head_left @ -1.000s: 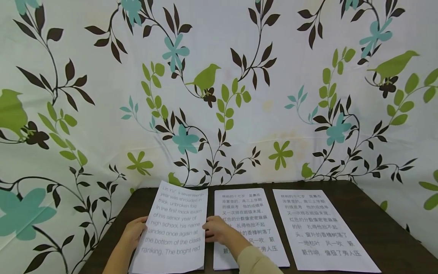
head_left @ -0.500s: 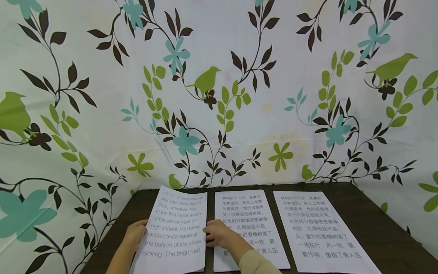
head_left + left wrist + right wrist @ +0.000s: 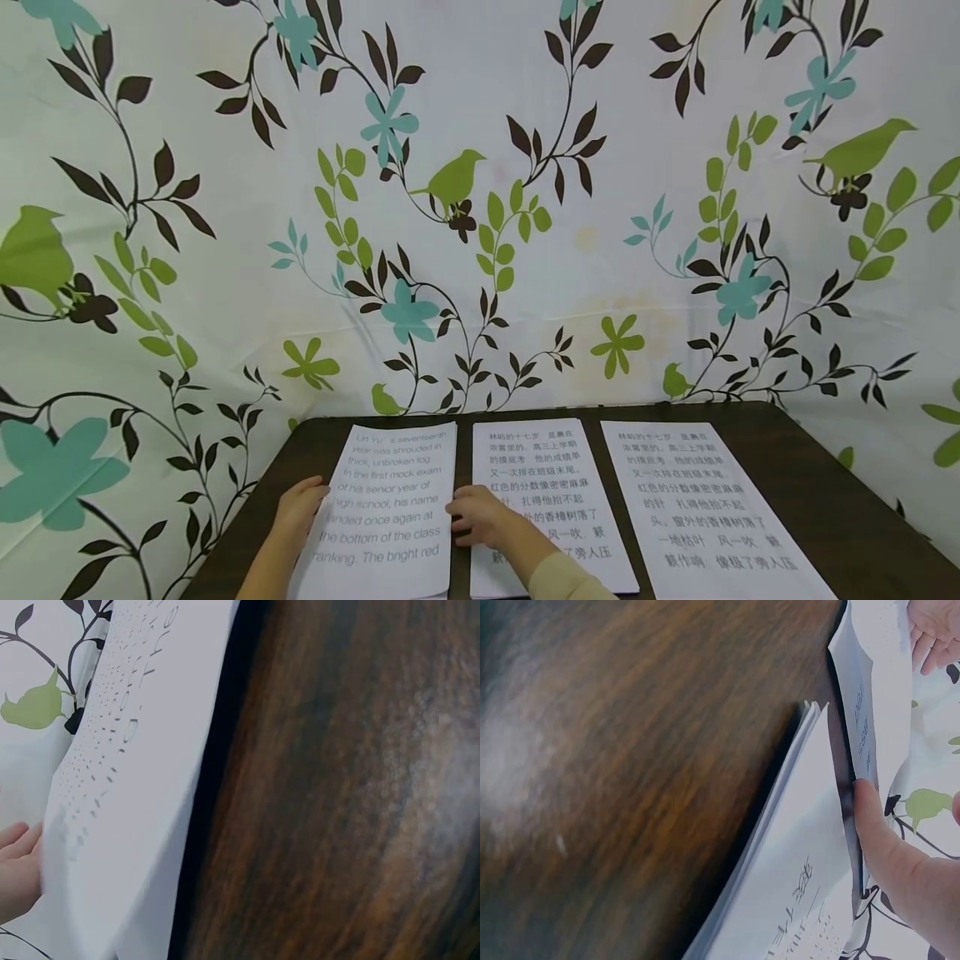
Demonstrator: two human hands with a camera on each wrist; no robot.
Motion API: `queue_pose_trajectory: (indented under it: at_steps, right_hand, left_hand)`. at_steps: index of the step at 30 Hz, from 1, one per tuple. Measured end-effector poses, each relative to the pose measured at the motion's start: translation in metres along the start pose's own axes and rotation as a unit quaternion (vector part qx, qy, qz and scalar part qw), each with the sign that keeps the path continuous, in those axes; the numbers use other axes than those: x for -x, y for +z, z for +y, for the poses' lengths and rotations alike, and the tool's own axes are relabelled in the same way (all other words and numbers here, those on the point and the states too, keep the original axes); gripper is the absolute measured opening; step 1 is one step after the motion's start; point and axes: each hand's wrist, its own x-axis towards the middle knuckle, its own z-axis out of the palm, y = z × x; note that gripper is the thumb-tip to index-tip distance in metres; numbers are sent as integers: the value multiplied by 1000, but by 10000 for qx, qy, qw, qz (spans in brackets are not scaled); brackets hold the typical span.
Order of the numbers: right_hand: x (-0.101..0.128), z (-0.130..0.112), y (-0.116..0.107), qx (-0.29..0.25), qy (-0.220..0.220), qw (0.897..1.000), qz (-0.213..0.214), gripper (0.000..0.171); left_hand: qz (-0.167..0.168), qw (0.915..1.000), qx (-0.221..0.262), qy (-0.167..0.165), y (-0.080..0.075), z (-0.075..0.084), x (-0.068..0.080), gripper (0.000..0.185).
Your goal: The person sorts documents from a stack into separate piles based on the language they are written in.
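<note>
In the head view, a white sheet with English text [image 3: 386, 500] lies on the left of the table. My left hand [image 3: 300, 510] touches its left edge and my right hand [image 3: 480, 517] its right edge. Seen from the left wrist, the sheet [image 3: 142, 750] bulges upward, with another white layer under it; fingers of the left hand [image 3: 19, 866] show beside it. From the right wrist, a straight finger of the right hand [image 3: 911, 877] meets the edge of the paper, its other digit apart. The left hand [image 3: 934, 630] shows extended fingers across the sheet.
A stack of sheets with Chinese text [image 3: 536, 467] lies just right of the English sheet, partly under my right forearm. Another Chinese-text sheet [image 3: 705, 508] lies further right. The dark wooden table [image 3: 765, 433] ends at a patterned cloth [image 3: 525, 250].
The far end of the English sheet has come down from a raised tilt to nearly flat. Both hands have stayed at its side edges. The head view has shifted slightly.
</note>
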Motion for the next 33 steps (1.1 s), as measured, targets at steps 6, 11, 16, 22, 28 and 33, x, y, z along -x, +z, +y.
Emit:
queue_pose_trajectory:
  at_steps: [6, 11, 16, 22, 28, 33]
  right_hand:
    - [1, 0, -7, 129, -74, 9999, 41, 46]
    - [2, -1, -10, 145, -106, 9998, 26, 45]
    - [6, -4, -11, 152, -212, 9997, -39, 44]
    - [9, -7, -15, 143, -298, 9994, -49, 43]
    - [12, -9, -22, 159, -356, 9992, -85, 44]
    - [15, -13, -29, 267, -447, 9986, -33, 45]
  left_hand:
    - [75, 10000, -6, -14, -2, -15, -21, 58]
    - [133, 9998, -128, -6, -7, -42, -51, 60]
    - [144, 9999, -73, -5, -9, -56, -66, 68]
    - [17, 9999, 79, 63, -6, -50, -62, 69]
    - [-69, 9997, 230, 39, -4, -35, -51, 66]
    - [-141, 9993, 334, 57, -1, -28, -49, 67]
